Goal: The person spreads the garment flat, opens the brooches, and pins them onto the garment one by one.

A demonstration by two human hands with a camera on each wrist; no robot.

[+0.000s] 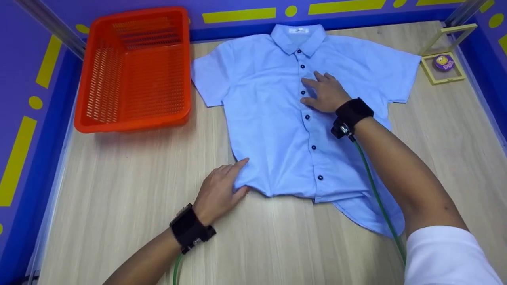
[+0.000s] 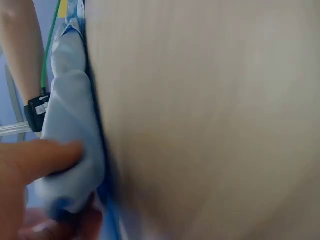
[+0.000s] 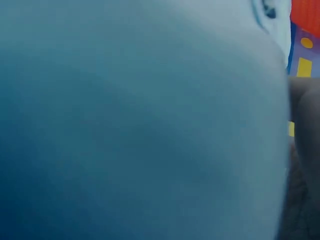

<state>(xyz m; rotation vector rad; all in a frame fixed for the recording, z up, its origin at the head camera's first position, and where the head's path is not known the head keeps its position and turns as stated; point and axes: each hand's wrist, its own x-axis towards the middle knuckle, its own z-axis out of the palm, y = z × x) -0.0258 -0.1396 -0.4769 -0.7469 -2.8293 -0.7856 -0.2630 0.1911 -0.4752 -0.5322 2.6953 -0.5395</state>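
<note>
A light blue short-sleeved shirt (image 1: 265,122) lies front up with its collar at the far side and dark buttons down the middle. At its lower left corner my left hand (image 1: 219,192) pinches the hem. The left wrist view shows the thumb (image 2: 50,156) on one side of the blue cloth (image 2: 72,112) and blurred fingers on the other. My right hand (image 1: 328,94) rests on the chest beside the button strip, its fingers spread. Blurred blue cloth (image 3: 150,125) fills most of the right wrist view. The hem's lower right part sags toward me in folds.
An orange plastic basket (image 1: 130,127) stands at the back left, close to the left sleeve. Near the right sleeve is a small yellow-framed open box (image 1: 446,80) holding a purple round piece (image 1: 443,62). Blue walls edge the wooden table (image 1: 158,170).
</note>
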